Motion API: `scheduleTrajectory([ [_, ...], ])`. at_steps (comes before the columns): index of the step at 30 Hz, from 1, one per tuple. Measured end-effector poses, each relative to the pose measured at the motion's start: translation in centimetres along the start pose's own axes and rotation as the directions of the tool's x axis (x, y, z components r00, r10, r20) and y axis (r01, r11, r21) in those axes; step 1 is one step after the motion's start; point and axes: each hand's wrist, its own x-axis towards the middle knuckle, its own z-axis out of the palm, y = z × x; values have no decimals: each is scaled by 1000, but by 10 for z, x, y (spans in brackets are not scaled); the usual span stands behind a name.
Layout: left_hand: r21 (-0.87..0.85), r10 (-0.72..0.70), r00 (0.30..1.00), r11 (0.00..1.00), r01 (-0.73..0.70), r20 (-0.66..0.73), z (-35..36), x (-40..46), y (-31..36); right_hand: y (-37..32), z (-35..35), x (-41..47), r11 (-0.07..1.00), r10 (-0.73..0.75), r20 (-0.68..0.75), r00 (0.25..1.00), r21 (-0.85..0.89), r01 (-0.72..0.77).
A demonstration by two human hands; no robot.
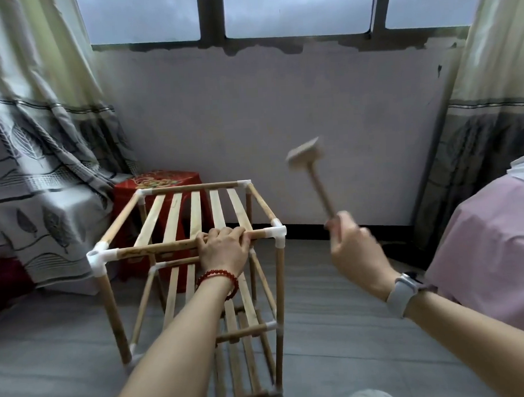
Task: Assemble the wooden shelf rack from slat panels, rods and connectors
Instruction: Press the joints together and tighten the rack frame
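The wooden shelf rack (176, 216) stands upright on the floor, with slat panels at three levels, rods between them and white connectors (277, 228) at the corners. My left hand (224, 246) grips the top front rod (153, 249) near its right end, fingers curled over it. My right hand (352, 242) holds a small wooden mallet (309, 164) by its handle, raised in the air to the right of the rack and blurred by motion. The mallet head is well above the top right front connector.
A red plastic stool (158, 181) stands behind the rack against the wall. Patterned curtains (38, 169) hang at the left and right. A bed with a pink cover (496, 239) is at the right. The floor (339, 331) is grey tile.
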Motion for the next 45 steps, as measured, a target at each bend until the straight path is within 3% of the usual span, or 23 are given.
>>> scheduleTrajectory([
  [1,7,-5,1000,1000,5,5,0,-2,-1,2,5,-2,994,58,134,989,-97,-45],
  [2,13,-5,1000,1000,5,4,2,-3,-1,4,6,0,991,78,162,984,-116,-60],
  [4,25,13,1000,1000,-12,-14,5,-5,-2,0,-2,9,998,54,41,998,-22,-53],
  [6,29,14,999,1000,-12,-41,7,-5,-2,-4,-5,10,996,-42,-137,990,69,52],
  [7,36,18,998,999,-16,-58,8,-4,-2,-5,-3,8,997,-60,-133,989,41,66],
  [10,72,22,997,997,-16,-77,11,-7,-2,-2,11,-1,982,41,185,982,-186,-6],
  [11,97,21,997,995,-14,-76,13,-9,-2,0,10,1,982,47,179,983,-187,-13],
  [15,193,41,995,981,-23,-90,22,-11,-6,-5,3,5,993,-45,-127,991,101,58],
  [16,195,48,994,980,-28,-96,24,-10,-6,-6,5,1,996,-38,-85,996,80,44],
  [18,191,49,994,981,-31,-94,25,-8,-6,-4,12,-6,995,48,141,989,-93,-35],
  [19,186,45,994,982,-26,-96,25,-8,-6,-1,12,-4,990,64,163,985,-134,-42],
  [21,191,52,994,981,-33,-94,26,-8,-7,-2,4,5,999,14,6,1000,-30,-14],
  [23,179,47,997,983,-34,-66,22,-10,-5,-3,1,10,990,-110,-185,977,70,125],
  [25,10,0,998,1000,1,-65,16,-7,-1,0,8,7,987,-138,-132,982,66,147],
  [27,-317,-109,989,946,73,-98,0,1,6,15,25,8,993,-66,-11,998,96,67],
  [29,-467,-122,978,884,28,-171,-15,9,16,31,37,22,927,89,-6,996,365,-81],
  [31,-377,-2,946,917,-128,-325,-19,6,25,46,50,33,773,259,112,959,571,-276],
  [34,-230,335,836,856,-463,-434,4,-23,38,81,82,25,714,327,317,890,534,-453],
  [37,-185,624,735,715,-674,-266,51,-52,50,127,107,10,741,395,398,828,395,-543],
  [39,-294,676,735,694,-657,-45,84,-63,61,167,117,-6,727,482,420,769,298,-619],
  [42,-397,563,774,807,-438,290,146,-77,74,229,136,-52,672,601,527,601,74,-737],
  [43,-398,508,759,846,-353,407,169,-83,75,245,146,-72,620,630,578,519,28,-784],
  [45,-363,426,661,900,-240,618,226,-104,79,276,174,-112,495,659,651,377,2,-869],
])
